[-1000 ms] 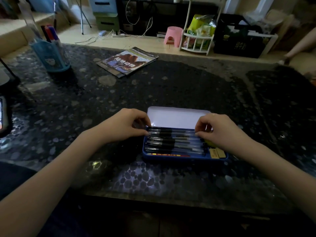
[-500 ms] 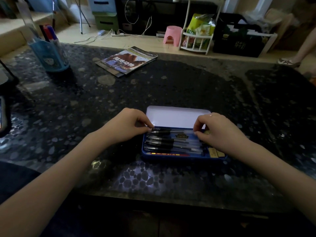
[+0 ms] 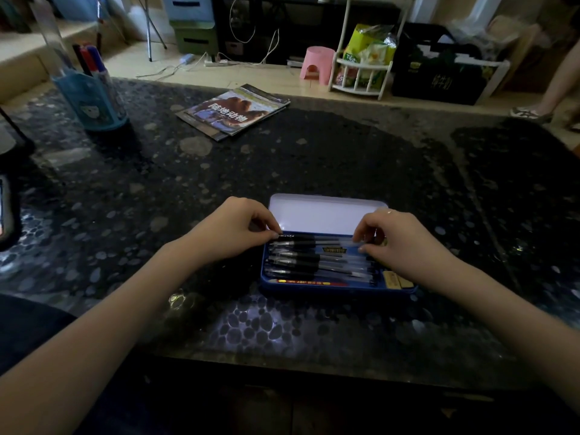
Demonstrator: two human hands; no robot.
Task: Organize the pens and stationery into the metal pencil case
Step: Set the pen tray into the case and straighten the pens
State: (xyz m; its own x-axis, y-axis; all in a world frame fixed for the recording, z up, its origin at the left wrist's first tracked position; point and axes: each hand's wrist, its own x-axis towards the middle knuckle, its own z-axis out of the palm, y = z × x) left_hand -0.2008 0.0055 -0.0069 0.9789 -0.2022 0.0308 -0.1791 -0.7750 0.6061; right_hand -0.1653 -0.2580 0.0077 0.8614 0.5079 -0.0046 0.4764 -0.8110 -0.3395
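We see an open blue metal pencil case (image 3: 337, 285) near the front of a dark pebbled table (image 3: 314, 158), pens (image 3: 317, 262) lying side by side inside. Our left hand (image 3: 233, 229) and right hand (image 3: 398, 238) each pinch an end of the farthest pen. Far left stands a blue pen holder (image 3: 92, 100); a magazine (image 3: 233, 113) lies beyond.

The blue metal pencil case (image 3: 337, 287) lay open on the dark table, its pale lid (image 3: 323, 213) tilted back. Black-and-clear pens (image 3: 314, 262) lay lengthwise inside, a red pencil (image 3: 310, 281) along the near wall, an eraser (image 3: 396, 280) at the right end.
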